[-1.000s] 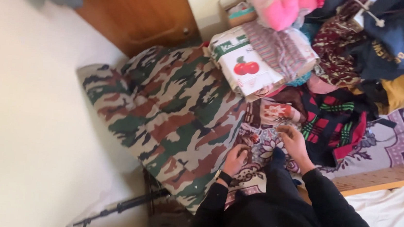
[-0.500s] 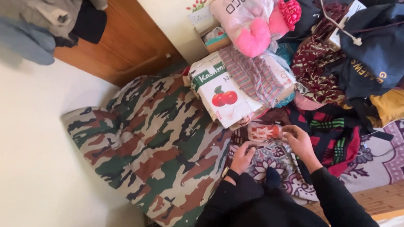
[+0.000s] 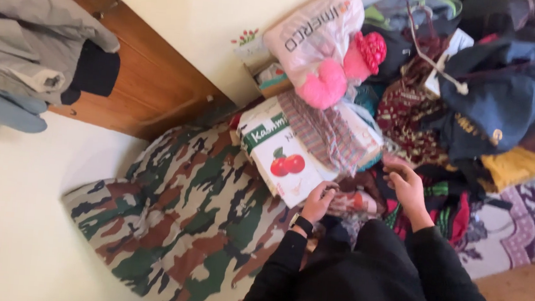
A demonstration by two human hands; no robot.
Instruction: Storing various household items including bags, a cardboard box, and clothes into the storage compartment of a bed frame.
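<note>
left hand (image 3: 318, 202): grip closed on patterned cloth (image 3: 353, 203), just beside fruit box (image 3: 280, 158)
right hand (image 3: 406, 185): grip half-open, empty
progress: cloth unfolded, clothes pile (image 3: 478, 104) beyond box unsorted

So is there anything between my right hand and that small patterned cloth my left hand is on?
Nothing visible. The right hand hovers open just beside the patterned cloth, which the left hand touches.
</note>
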